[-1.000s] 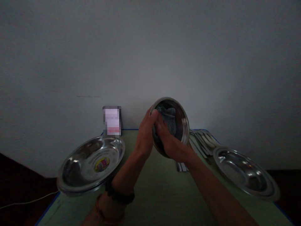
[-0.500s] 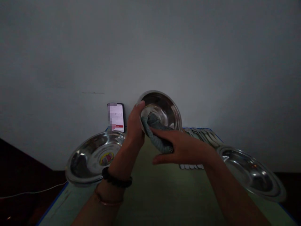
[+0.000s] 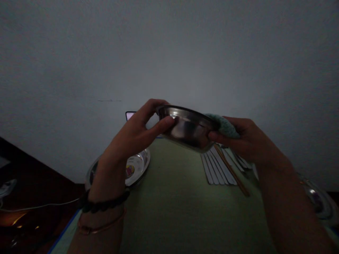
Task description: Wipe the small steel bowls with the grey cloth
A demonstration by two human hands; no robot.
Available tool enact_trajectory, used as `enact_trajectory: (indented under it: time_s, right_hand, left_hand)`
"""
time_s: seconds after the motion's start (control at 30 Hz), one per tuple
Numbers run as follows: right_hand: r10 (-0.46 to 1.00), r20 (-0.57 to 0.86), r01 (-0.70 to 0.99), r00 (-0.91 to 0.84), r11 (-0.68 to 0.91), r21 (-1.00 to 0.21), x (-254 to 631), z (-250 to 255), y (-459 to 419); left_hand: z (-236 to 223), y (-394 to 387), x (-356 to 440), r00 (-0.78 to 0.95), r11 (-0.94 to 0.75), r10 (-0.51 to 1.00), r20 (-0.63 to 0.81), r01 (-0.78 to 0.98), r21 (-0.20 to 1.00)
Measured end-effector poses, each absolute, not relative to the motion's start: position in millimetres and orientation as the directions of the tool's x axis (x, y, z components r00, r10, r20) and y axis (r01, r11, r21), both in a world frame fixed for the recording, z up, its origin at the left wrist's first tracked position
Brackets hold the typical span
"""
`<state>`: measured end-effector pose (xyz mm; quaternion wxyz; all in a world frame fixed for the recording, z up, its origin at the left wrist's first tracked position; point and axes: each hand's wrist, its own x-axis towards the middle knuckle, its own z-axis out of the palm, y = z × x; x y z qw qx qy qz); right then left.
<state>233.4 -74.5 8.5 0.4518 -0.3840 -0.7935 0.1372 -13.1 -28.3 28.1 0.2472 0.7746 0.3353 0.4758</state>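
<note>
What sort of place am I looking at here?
Probably a room in a home, perhaps where people eat: there is a green table by a wall, with chopsticks lying on it and a metal bowl held above it.

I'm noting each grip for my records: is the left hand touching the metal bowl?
Touching. The head view shows the left hand at the metal bowl, its thumb pressed against the outer side.

Left grip (image 3: 139,132) raised, pinching, right grip (image 3: 243,139) likewise
</note>
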Motion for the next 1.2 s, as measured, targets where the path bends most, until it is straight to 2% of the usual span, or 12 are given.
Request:
enact_trajectory:
  time_s: [0.1,0.17,0.27,0.3,0.33,0.43,0.5,0.67,0.73,1.03,1.13,1.2]
  right_hand:
    - [0.776,0.569,0.476,-0.271,0.622,-0.621,235.1,2.3,-65.6]
    - [0.763,0.634,0.506,-0.124,0.598,-0.621,234.4,1.3,-62.1]
    - [0.618,0.770,0.544,0.159,0.596,-0.591,228.9,5.5,-66.1]
    - [0.606,0.779,0.551,0.160,0.600,-0.580,225.5,7.4,-69.7]
    - [0.637,0.766,0.559,0.090,0.604,-0.568,221.3,9.0,-73.8]
    - [0.774,0.547,0.604,-0.318,0.610,-0.512,206.2,9.2,-83.9]
    - [0.793,0.457,0.622,-0.404,0.604,-0.498,197.3,5.8,-85.5]
    - [0.734,0.639,0.598,-0.231,0.625,-0.502,187.2,-2.8,-75.3]
    - [0.734,0.650,0.622,-0.196,0.606,-0.496,187.3,-3.9,-70.0]
    - [0.775,0.504,0.567,-0.380,0.626,-0.536,215.3,3.0,-62.7]
    - [0.746,0.599,0.600,-0.292,0.630,-0.492,222.0,6.0,-65.0]
    - [0.669,0.718,0.666,-0.192,0.627,-0.406,222.4,7.7,-66.7]
  left_hand:
    - [27.2,-25.9,-11.6,0.434,-0.664,0.746,0.505,0.427,0.614]
    - [23.6,-21.3,-9.3,0.448,-0.650,0.759,0.472,0.476,0.593]
    - [18.2,-15.1,-5.7,0.471,-0.642,0.766,0.437,0.533,0.551]
    - [17.1,-13.6,-4.6,0.470,-0.642,0.767,0.437,0.554,0.531]
    - [16.3,-12.5,-3.7,0.462,-0.644,0.765,0.449,0.565,0.516]
    - [15.4,-10.4,-2.0,0.387,-0.630,0.773,0.503,0.559,0.538]
    - [15.2,-10.3,-1.4,0.341,-0.610,0.789,0.511,0.531,0.588]
    - [13.7,-16.0,2.8,0.284,-0.585,0.808,0.516,0.279,0.762]
    - [12.9,-19.3,5.0,0.285,-0.574,0.811,0.511,0.216,0.790]
    - [8.8,-24.8,10.2,0.062,-0.672,0.729,0.682,0.252,0.696]
    - [6.7,-17.9,13.9,-0.044,-0.656,0.727,0.685,0.253,0.712]
    - [4.0,-9.4,14.4,-0.079,-0.599,0.773,0.630,0.237,0.765]
